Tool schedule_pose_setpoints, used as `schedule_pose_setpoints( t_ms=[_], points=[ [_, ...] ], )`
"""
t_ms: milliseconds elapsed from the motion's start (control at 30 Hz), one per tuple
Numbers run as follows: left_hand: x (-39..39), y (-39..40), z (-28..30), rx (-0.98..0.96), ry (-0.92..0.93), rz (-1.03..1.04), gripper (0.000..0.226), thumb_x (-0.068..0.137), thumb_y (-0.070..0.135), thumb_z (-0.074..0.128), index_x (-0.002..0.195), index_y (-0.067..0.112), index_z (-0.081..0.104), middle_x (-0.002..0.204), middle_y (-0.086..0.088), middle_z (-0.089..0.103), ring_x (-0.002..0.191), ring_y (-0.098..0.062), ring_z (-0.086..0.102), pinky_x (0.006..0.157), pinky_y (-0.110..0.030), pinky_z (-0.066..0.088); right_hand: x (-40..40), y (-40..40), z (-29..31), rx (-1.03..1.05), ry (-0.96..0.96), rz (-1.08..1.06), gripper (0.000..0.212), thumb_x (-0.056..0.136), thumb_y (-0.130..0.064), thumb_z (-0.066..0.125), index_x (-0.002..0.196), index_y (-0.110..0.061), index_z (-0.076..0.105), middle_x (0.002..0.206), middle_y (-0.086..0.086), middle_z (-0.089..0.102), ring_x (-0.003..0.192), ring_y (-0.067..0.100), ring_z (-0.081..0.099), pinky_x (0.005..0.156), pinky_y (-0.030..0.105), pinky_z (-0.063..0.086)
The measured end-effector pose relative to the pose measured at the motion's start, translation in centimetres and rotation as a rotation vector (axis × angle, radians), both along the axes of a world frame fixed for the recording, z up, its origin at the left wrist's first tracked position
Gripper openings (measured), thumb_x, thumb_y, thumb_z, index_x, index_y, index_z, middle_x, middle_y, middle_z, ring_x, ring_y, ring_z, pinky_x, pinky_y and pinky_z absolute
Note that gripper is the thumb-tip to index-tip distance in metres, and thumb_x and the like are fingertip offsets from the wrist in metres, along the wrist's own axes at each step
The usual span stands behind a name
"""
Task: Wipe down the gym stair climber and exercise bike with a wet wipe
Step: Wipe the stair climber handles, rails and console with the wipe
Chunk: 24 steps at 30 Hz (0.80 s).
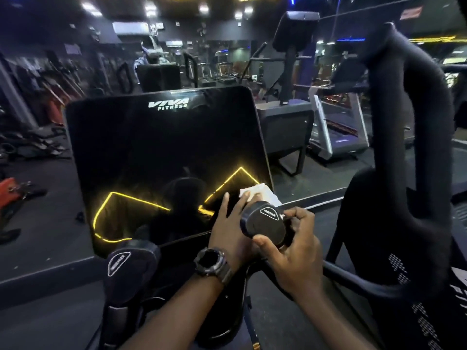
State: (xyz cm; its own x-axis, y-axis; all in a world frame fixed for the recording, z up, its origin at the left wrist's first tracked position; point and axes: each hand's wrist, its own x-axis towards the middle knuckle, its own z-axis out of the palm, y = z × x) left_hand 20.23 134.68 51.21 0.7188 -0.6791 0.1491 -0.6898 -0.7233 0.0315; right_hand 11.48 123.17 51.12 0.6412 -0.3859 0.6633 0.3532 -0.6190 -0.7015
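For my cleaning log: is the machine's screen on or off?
Off, it seems: the screen is black, showing only yellow light reflections and its printed logo.

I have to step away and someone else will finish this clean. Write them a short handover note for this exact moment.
Left hand: flat, fingers straight, pressing the white wet wipe onto the lower right corner of the black Viva Fitness console screen.
Right hand: gripping the right handle end cap.
Done: cannot tell how much of the screen is wiped.
Left: the left handle end cap, the tall black handrail, and the other machine.
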Motion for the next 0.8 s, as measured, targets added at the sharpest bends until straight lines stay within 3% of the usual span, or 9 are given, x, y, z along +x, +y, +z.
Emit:
schedule_pose_setpoints(
  t_ms=[67,133,167,233,300,400,500,633,800],
  points=[
    [0.0,-0.6,-0.7,0.193,-0.142,0.08,0.09,0.072,0.066,0.001,0.153,0.028,0.014,0.162,0.003,0.015,0.15,-0.022,0.004,0.119,-0.05,-0.001,0.0,0.2,0.1,0.004,0.017,0.026,0.069,0.07,-0.086,0.055,0.112,-0.035,0.037,0.095,-0.025,0.06,0.081,0.008,0.068,0.061,0.037,0.058],
    [1.3,-1.8,-1.5,0.283,-0.209,0.348,0.095,0.078,0.071,0.0,0.156,0.017,0.001,0.163,0.007,0.006,0.15,-0.012,0.002,0.12,-0.036,0.0,-0.1,0.4,0.3,-0.003,0.039,0.041,0.07,0.071,-0.086,0.054,0.113,-0.032,0.038,0.096,-0.023,0.06,0.081,0.01,0.068,0.061,0.038,0.058],
    [1.8,-2.4,-1.7,0.294,-0.244,0.391,0.09,0.082,0.069,0.001,0.156,0.018,0.0,0.163,0.008,0.004,0.15,-0.013,-0.001,0.121,-0.036,0.001,-0.2,0.4,0.5,-0.011,0.05,0.041,0.071,0.072,-0.086,0.052,0.113,-0.03,0.039,0.096,-0.021,0.061,0.081,0.012,0.068,0.062,0.036,0.057],
    [2.4,-3.8,0.9,0.3,-0.306,0.226,0.069,0.094,0.049,0.007,0.155,0.019,0.015,0.163,0.002,0.013,0.15,-0.025,0.005,0.12,-0.05,0.006,-0.5,0.4,0.9,-0.02,0.074,0.037,0.073,0.073,-0.087,0.049,0.114,-0.028,0.04,0.096,-0.012,0.063,0.082,0.013,0.067,0.064,0.033,0.055],
    [3.4,-4.2,2.4,0.428,-0.282,0.014,0.061,0.099,0.035,0.009,0.155,0.011,0.011,0.163,-0.009,0.004,0.149,-0.033,0.001,0.118,-0.057,0.007,-0.7,0.4,1.2,-0.027,0.095,0.04,0.076,0.073,-0.087,0.049,0.116,-0.025,0.041,0.098,-0.009,0.064,0.083,0.015,0.067,0.065,0.034,0.055],
    [5.5,-2.7,4.8,0.606,-0.39,-0.149,0.059,0.105,0.035,0.021,0.154,0.01,0.003,0.163,-0.008,-0.006,0.149,-0.03,-0.002,0.115,-0.061,0.01,-0.7,0.5,1.3,-0.018,0.125,0.058,0.074,0.073,-0.087,0.05,0.117,-0.028,0.04,0.099,-0.007,0.066,0.084,0.017,0.068,0.066,0.044,0.056],
    [6.4,-1.3,7.6,0.773,-0.392,-0.343,0.057,0.101,0.03,0.02,0.154,0.013,0.011,0.163,-0.003,0.002,0.149,-0.027,0.003,0.118,-0.055,0.01,-0.7,0.4,1.4,-0.022,0.132,0.052,0.073,0.072,-0.089,0.048,0.118,-0.032,0.038,0.101,-0.008,0.065,0.085,0.018,0.068,0.067,0.043,0.057],
    [7.7,2.5,10.4,0.751,-0.329,-0.672,0.048,0.098,0.031,0.03,0.144,0.026,0.042,0.158,0.007,0.027,0.148,-0.019,0.016,0.119,-0.046,0.003,-0.6,0.2,1.0,-0.028,0.115,0.067,0.073,0.074,-0.086,0.05,0.119,-0.031,0.039,0.1,-0.006,0.065,0.084,0.012,0.067,0.063,0.04,0.057],
    [9.9,5.3,9.3,0.676,-0.375,-0.756,0.053,0.097,0.038,0.025,0.145,0.023,0.042,0.154,0.01,0.036,0.147,-0.016,0.022,0.121,-0.051,0.003,-0.2,0.3,0.8,-0.073,0.101,0.047,0.07,0.078,-0.085,0.047,0.118,-0.028,0.042,0.097,-0.014,0.059,0.078,0.01,0.065,0.06,0.03,0.054]
  ],
)
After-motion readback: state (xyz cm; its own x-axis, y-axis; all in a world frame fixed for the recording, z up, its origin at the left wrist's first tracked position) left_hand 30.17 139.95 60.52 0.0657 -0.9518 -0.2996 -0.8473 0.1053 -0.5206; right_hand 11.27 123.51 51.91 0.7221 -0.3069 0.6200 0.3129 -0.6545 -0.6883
